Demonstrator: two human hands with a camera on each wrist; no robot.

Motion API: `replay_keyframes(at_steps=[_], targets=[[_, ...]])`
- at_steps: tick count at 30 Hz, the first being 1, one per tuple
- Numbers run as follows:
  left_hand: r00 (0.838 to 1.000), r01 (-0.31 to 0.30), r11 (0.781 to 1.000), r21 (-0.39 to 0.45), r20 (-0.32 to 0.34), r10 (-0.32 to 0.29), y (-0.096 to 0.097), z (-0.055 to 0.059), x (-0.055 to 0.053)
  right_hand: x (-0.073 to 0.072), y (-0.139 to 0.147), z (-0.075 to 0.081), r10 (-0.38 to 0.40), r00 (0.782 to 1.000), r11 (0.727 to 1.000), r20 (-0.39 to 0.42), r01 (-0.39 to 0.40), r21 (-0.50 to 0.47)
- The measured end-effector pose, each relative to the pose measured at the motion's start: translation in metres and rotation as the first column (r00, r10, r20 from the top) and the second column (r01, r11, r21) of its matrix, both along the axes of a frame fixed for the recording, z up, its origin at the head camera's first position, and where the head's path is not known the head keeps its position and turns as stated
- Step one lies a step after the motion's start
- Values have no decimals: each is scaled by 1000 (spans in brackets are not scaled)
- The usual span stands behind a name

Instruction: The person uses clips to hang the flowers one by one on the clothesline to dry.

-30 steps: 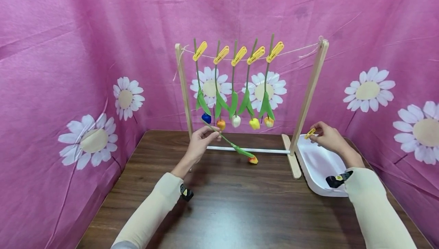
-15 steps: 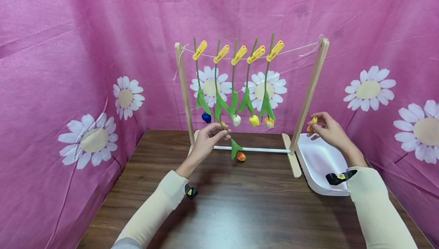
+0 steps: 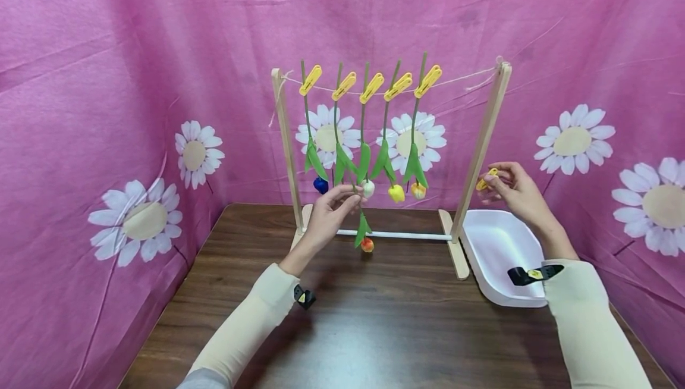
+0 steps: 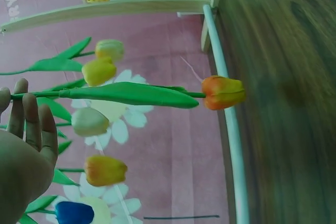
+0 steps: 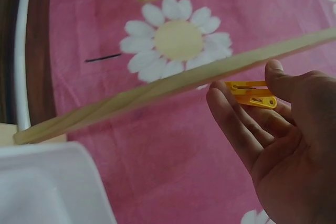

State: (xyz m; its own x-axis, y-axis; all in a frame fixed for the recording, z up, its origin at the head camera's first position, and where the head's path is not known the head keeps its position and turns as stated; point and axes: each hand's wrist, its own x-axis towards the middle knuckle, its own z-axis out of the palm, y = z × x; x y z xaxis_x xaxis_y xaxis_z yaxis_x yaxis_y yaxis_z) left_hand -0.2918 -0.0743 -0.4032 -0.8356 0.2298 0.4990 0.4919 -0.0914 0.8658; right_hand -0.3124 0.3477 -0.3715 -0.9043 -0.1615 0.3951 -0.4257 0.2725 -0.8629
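Observation:
My left hand (image 3: 333,213) pinches the green stem of an orange-red tulip (image 4: 223,93), which hangs head down in front of the rack. Its leaf (image 4: 131,94) and bloom show below the fingers in the head view. My right hand (image 3: 514,190), beside the rack's right post, holds a yellow clothespin (image 5: 252,94) between thumb and fingers. Several tulips hang upside down from a string, each under a yellow clothespin (image 3: 371,88): a blue tulip (image 3: 320,185), a white tulip (image 3: 368,188), a yellow tulip (image 3: 396,193) and others. An orange tulip (image 4: 106,170) is hidden behind my left hand in the head view.
The wooden rack's right post (image 3: 484,145) stands between my hands, its foot (image 3: 455,252) on the brown table (image 3: 342,323). A white bar (image 3: 412,235) joins the feet. The white tray (image 3: 476,270) lies right of the rack. Pink cloth (image 3: 241,26) surrounds the table.
My left hand has moved right, and its tulip has swung from slanting to hanging nearly straight down. My right hand has risen from over the tray with the clothespin.

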Motion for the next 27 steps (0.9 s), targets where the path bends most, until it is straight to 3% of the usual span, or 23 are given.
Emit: replay_keyframes(at_steps=[7, 12, 17, 27], targets=[[999, 21, 1000, -6, -25, -21, 14, 16, 3, 9, -15, 29, -155, 980, 987, -127, 150, -49], [1000, 10, 1000, -6, -28, -10, 27, 28, 4, 16, -26, 50, -182, 964, 979, -194, 158, -132], [999, 42, 999, -3, -33, -42, 43, 41, 5, 20, -35, 67, -198, 945, 970, -262, 150, -190], [988, 144, 990, 10, -57, -143, 83, 64, -1, 22, -55, 93, -268, 908, 963, -321, 239, -128]])
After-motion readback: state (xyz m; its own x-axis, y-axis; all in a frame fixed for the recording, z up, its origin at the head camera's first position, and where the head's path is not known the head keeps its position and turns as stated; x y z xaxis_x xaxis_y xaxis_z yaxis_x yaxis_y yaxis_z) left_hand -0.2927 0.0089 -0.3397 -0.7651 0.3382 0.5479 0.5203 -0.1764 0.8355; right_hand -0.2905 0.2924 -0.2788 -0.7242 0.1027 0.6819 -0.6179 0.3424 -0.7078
